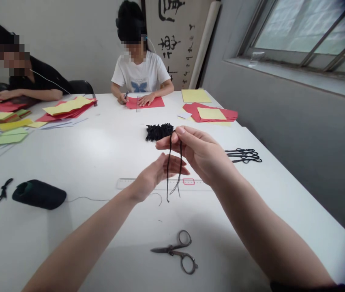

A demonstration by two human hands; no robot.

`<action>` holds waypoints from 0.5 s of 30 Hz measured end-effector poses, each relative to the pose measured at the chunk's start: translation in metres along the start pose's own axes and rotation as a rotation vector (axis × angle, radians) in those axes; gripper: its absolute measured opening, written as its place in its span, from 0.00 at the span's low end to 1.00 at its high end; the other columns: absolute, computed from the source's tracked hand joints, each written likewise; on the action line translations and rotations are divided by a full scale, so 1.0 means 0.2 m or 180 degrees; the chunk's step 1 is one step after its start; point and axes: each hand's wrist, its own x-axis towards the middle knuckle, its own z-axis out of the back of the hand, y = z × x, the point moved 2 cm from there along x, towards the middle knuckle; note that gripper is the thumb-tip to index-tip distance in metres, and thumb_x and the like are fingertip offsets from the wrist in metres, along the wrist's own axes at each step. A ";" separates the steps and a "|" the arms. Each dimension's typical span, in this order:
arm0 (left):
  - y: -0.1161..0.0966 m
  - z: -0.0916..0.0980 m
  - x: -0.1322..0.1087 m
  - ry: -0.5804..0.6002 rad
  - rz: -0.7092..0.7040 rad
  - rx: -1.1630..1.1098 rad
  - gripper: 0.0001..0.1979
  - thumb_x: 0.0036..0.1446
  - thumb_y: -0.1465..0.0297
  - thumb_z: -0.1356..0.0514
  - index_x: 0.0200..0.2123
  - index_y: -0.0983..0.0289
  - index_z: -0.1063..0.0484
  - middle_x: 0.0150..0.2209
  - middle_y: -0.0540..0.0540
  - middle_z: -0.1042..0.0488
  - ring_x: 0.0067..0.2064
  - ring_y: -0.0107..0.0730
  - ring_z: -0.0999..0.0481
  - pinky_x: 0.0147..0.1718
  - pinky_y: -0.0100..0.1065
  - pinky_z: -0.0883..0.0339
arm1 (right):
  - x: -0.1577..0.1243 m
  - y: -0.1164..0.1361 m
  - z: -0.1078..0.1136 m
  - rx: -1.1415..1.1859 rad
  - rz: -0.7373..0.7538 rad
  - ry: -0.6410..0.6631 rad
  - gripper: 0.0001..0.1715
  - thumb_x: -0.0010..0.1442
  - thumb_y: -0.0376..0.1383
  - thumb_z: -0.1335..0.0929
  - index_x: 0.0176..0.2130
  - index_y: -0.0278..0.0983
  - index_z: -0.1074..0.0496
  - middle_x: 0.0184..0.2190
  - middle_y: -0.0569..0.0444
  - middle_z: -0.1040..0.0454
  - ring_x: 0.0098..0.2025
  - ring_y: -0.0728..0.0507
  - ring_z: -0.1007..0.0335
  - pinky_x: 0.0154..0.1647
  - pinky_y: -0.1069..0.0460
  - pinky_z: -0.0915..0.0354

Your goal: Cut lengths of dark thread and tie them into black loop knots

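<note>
Between the thumb and fingers of my right hand, a black cord is pinched near its top and hangs down in two strands. My left hand is just below and behind the strands, its fingers stretched out; whether they touch the cord I cannot tell. Beneath both hands lies a clear ruler. Past my right fingers is a heap of short black cords. Several looped black cords lie side by side beyond my right wrist. Nearer me rest metal scissors, blades pointing left.
At left, a black thread spool lies on its side, its loose thread trailing right, beside a small knotted cord. Across the table, one person holds a pen over red paper; another sits left. Coloured paper stacks lie around.
</note>
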 end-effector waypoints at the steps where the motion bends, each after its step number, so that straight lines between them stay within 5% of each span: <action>1: 0.01 -0.02 0.00 0.0045 0.0044 -0.0112 0.22 0.64 0.56 0.56 0.39 0.66 0.30 0.37 0.57 0.28 0.43 0.38 0.28 0.49 0.42 0.39 | 0.01 -0.02 0.01 0.0084 -0.0083 -0.0053 0.15 0.61 0.42 0.35 0.28 0.36 0.33 0.32 0.52 0.23 0.40 0.47 0.27 0.44 0.51 0.33; 4: 0.05 -0.04 -0.01 -0.0161 0.0154 -0.0286 0.16 0.64 0.61 0.50 0.31 0.65 0.33 0.26 0.50 0.37 0.30 0.27 0.31 0.38 0.33 0.36 | 0.04 -0.06 0.03 0.0422 -0.0166 -0.0200 0.14 0.61 0.39 0.34 0.27 0.35 0.33 0.29 0.52 0.24 0.37 0.47 0.26 0.46 0.51 0.33; 7: 0.06 -0.04 -0.01 -0.0439 0.0299 -0.0558 0.14 0.64 0.65 0.49 0.26 0.65 0.39 0.22 0.46 0.47 0.22 0.20 0.43 0.24 0.25 0.45 | 0.07 -0.08 0.05 0.0707 -0.0170 -0.0357 0.12 0.60 0.37 0.34 0.26 0.34 0.33 0.27 0.53 0.26 0.35 0.49 0.27 0.47 0.51 0.33; 15: 0.07 -0.05 -0.01 -0.0527 0.0876 -0.1064 0.14 0.64 0.69 0.51 0.24 0.65 0.42 0.21 0.44 0.56 0.19 0.19 0.55 0.18 0.21 0.57 | 0.10 -0.08 0.11 0.1221 -0.0295 -0.0946 0.13 0.63 0.33 0.38 0.26 0.35 0.36 0.26 0.57 0.31 0.30 0.52 0.30 0.43 0.53 0.31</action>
